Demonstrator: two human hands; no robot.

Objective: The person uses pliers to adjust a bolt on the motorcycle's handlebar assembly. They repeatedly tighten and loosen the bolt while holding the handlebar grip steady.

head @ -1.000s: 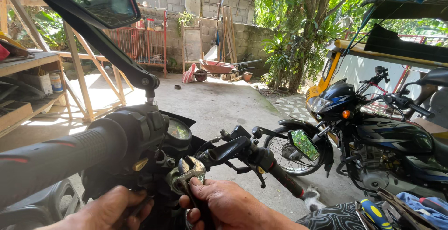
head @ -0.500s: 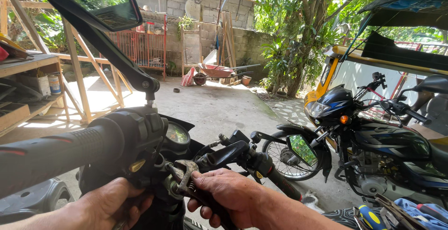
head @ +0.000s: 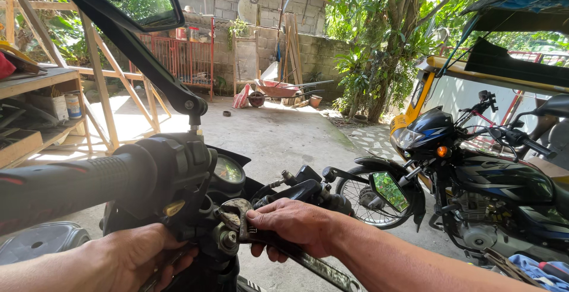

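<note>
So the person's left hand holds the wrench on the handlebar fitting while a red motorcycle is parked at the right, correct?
Not quite. In the head view the right hand holds the wrench, not the left hand, which is under the handlebar. The rest stands.

Bright sun floods the yard ahead, glaring off the concrete; my hands sit in shade, the near handlebar grip soft and blurred.

Left shelf: you have a small round tin can with a blue-and-white label | beside it: a pale rectangular cardboard box, touching the can's left side | centre: a round glass-faced motorcycle gauge behind your handlebar, face unreadable
</note>
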